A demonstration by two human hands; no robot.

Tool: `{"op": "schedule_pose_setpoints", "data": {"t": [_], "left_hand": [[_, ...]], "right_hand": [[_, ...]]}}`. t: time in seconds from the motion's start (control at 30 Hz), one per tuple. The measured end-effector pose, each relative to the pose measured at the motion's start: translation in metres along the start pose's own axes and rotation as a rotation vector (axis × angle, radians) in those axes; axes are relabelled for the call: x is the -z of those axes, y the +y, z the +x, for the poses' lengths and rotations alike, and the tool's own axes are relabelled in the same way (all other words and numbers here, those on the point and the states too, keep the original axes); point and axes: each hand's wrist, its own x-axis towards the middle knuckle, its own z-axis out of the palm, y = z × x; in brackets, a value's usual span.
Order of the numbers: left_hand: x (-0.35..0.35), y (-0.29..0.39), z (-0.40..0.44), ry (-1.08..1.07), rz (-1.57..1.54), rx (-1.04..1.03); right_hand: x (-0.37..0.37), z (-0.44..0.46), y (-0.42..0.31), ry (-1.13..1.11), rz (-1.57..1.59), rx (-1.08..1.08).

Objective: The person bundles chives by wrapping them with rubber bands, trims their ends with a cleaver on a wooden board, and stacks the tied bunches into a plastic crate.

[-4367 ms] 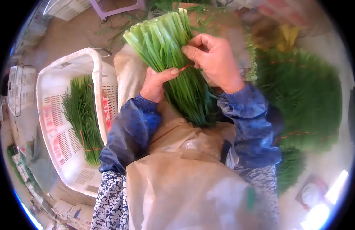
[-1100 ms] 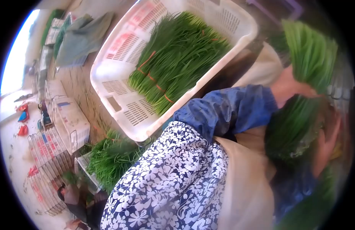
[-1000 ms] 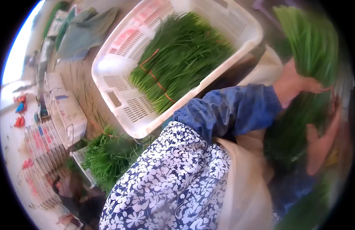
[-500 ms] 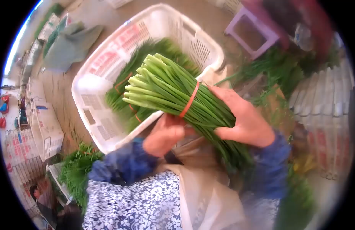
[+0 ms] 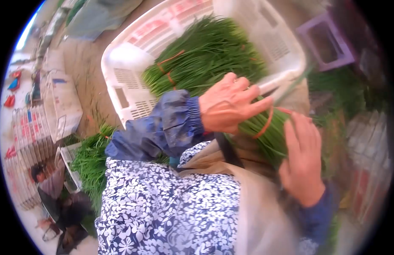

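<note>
A bunch of green chives [image 5: 265, 140] with a reddish rubber band around it lies tilted over my lap, in front of the crate. My left hand [image 5: 229, 104] is over its upper end, fingers bent around the stalks beside the band. On the bunch's right side, my right hand [image 5: 304, 159] presses its fingers and thumb against the stalks; its fingertips are near the band. The cut ends are largely hidden behind my left hand. Just beyond, a white plastic crate [image 5: 109, 70] holds banded bunches of chives [image 5: 205, 55] laid flat.
A purple stool [image 5: 326, 42] stands at the upper right, with loose greens [image 5: 341, 93] below it. More greens [image 5: 92, 155] lie in a container at left, near a white crate [image 5: 61, 102] and stacked crates [image 5: 29, 148]. Another person [image 5: 54, 182] is at the lower left.
The bunch has moved down and right, toward my lap. My left hand has gone from underneath it to its top end; my right hand has shifted lower. The view has turned, showing the crate further right.
</note>
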Motion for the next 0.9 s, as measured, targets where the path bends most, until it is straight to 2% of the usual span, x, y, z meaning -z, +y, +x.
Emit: {"op": "schedule_pose_setpoints", "data": {"t": [0.03,0.1,0.13,0.17,0.2,0.23,0.27,0.33,0.37,0.4,0.43,0.47,0.5,0.57,0.63,0.7,0.77,0.8,0.9], "left_hand": [[-0.004,-0.004,-0.002,-0.02,-0.128,0.049],[-0.008,-0.009,-0.011,-0.026,-0.2,0.109],[-0.007,-0.01,-0.013,-0.03,-0.262,0.147],[-0.003,-0.026,-0.02,-0.083,-0.357,0.109],[-0.018,-0.051,-0.029,-0.011,-0.808,0.115],[-0.039,-0.086,-0.039,0.07,-1.26,0.111],[-0.052,-0.126,-0.053,0.04,-1.615,0.337],[-0.119,-0.214,-0.097,0.369,-1.312,0.843],[-0.134,-0.195,-0.093,0.435,-0.948,0.952],[-0.178,-0.224,-0.127,0.401,-0.691,1.131],[-0.193,-0.233,-0.149,0.224,-0.516,1.189],[-0.203,-0.235,-0.159,0.049,-0.338,1.226],[-0.215,-0.227,-0.163,0.041,-0.357,1.228],[-0.233,-0.207,-0.167,-0.276,-0.05,1.209],[-0.246,-0.198,-0.167,-0.269,-0.022,1.14],[-0.251,-0.199,-0.159,-0.24,0.009,1.065],[-0.235,-0.204,-0.149,-0.442,-0.255,1.142],[-0.241,-0.193,-0.154,-0.452,-0.281,1.155],[-0.24,-0.187,-0.148,-0.332,-0.283,1.177]], "right_hand": [[-0.003,0.005,-0.01,-0.009,0.007,0.02],[-0.013,0.017,-0.025,-0.019,0.047,-0.153],[-0.03,0.015,-0.016,-0.069,-0.045,-0.191],[-0.052,0.018,-0.008,0.007,-0.107,-0.152],[-0.065,0.02,-0.001,0.077,-0.165,-0.115],[-0.064,0.023,0.004,0.056,-0.124,-0.119],[-0.062,0.027,0.01,0.084,-0.051,-0.125],[-0.056,0.033,0.021,0.119,0.116,-0.181],[-0.015,-0.022,0.036,0.11,0.191,-0.26],[0.003,-0.03,0.04,0.053,0.241,-0.345],[0.02,-0.033,0.043,0.011,0.303,-0.436],[0.038,-0.036,0.046,-0.026,0.36,-0.53],[0.053,-0.046,0.054,-0.042,0.403,-0.616],[0.082,-0.046,0.065,-0.091,0.426,-0.755],[0.11,-0.038,0.073,-0.148,0.381,-0.862],[0.125,-0.04,0.084,-0.165,0.265,-0.864],[0.142,-0.026,0.094,-0.171,0.347,-0.84],[0.151,-0.012,0.098,-0.198,0.336,-0.832],[0.155,0.024,0.109,-0.261,0.271,-0.743]]}}
